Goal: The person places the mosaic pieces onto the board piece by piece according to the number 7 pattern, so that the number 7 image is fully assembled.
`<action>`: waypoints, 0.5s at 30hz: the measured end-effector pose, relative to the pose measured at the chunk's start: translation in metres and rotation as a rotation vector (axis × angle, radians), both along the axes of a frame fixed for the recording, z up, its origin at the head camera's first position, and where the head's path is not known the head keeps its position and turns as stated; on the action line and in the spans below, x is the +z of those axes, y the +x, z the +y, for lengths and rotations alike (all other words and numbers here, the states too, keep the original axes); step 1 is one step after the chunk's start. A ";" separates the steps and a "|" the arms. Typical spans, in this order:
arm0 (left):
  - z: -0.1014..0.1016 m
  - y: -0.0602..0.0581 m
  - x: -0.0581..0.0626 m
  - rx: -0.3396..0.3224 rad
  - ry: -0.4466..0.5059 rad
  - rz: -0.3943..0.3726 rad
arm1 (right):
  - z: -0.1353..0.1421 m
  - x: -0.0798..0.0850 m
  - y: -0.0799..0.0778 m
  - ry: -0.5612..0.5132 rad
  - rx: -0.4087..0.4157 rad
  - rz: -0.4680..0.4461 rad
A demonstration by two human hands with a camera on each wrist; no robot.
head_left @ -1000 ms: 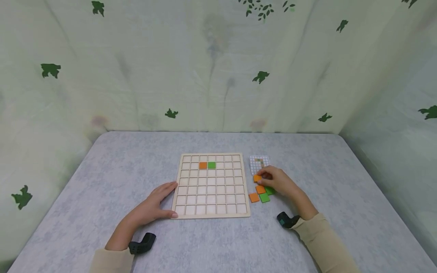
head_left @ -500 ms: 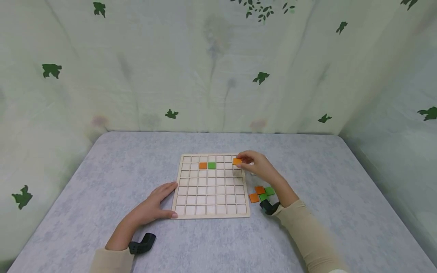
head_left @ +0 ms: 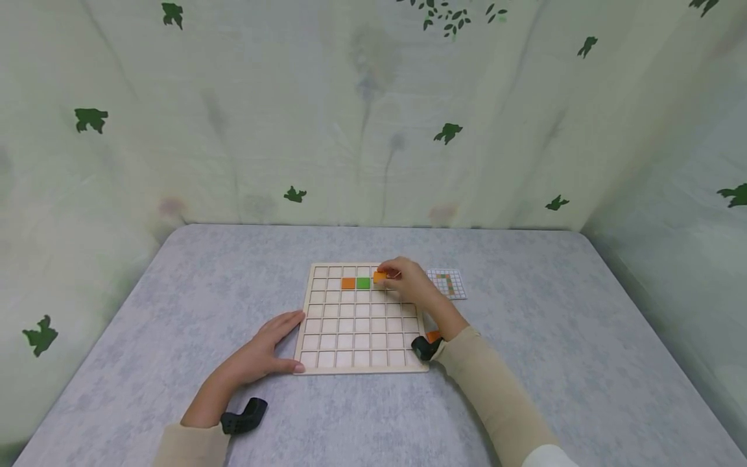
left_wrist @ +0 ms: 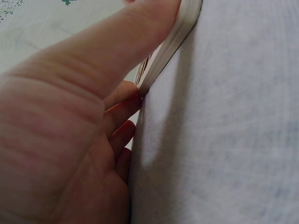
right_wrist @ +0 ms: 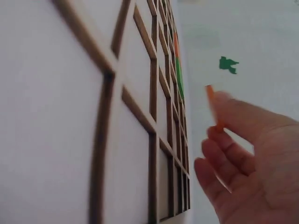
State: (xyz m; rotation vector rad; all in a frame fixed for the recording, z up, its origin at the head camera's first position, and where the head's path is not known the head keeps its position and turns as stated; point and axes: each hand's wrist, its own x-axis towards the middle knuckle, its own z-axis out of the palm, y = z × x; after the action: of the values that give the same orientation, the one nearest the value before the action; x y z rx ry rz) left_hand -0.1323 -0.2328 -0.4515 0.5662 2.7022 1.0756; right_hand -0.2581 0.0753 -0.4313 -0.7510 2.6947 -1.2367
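A wooden grid board lies on the table, with an orange tile and a green tile side by side in its second row from the back. My right hand pinches another orange square tile between thumb and fingers, just right of the green one. In the right wrist view this held tile is seen edge-on, raised off the board's surface. My left hand rests at the board's left side; its thumb touches the frame near the front corner and its fingertips touch the edge farther back.
A small printed card with a coloured grid pattern lies right of the board. Beside the board's right edge an orange tile peeks out behind my right wrist; my forearm hides the other loose tiles. A leaf-patterned curtain stands behind the table.
My right hand picked up an orange tile from the loose pile and carried it left over the board, close to the green tile. The card is uncovered again. My left hand stayed put.
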 end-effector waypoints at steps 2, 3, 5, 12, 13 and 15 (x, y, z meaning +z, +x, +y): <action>0.000 0.000 0.000 0.000 0.001 0.000 | -0.001 -0.005 -0.003 0.047 -0.004 0.002; 0.001 0.000 0.000 0.000 0.004 -0.002 | -0.001 -0.007 -0.003 0.061 -0.002 0.006; 0.001 0.000 0.000 0.001 0.006 -0.004 | -0.001 -0.009 -0.005 0.086 0.009 0.014; 0.001 0.000 0.002 0.007 0.004 -0.019 | -0.003 -0.012 -0.007 0.141 0.028 -0.023; 0.001 0.000 0.002 0.006 0.004 -0.021 | -0.003 -0.011 -0.007 0.141 0.028 -0.035; 0.001 0.000 0.002 0.004 0.002 -0.024 | -0.003 -0.011 -0.006 0.144 0.032 -0.049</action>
State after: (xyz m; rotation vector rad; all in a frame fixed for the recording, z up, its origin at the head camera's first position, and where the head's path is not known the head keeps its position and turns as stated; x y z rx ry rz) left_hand -0.1327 -0.2313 -0.4493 0.5444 2.6834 1.0791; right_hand -0.2641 0.0724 -0.4418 -0.7315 2.6856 -1.0277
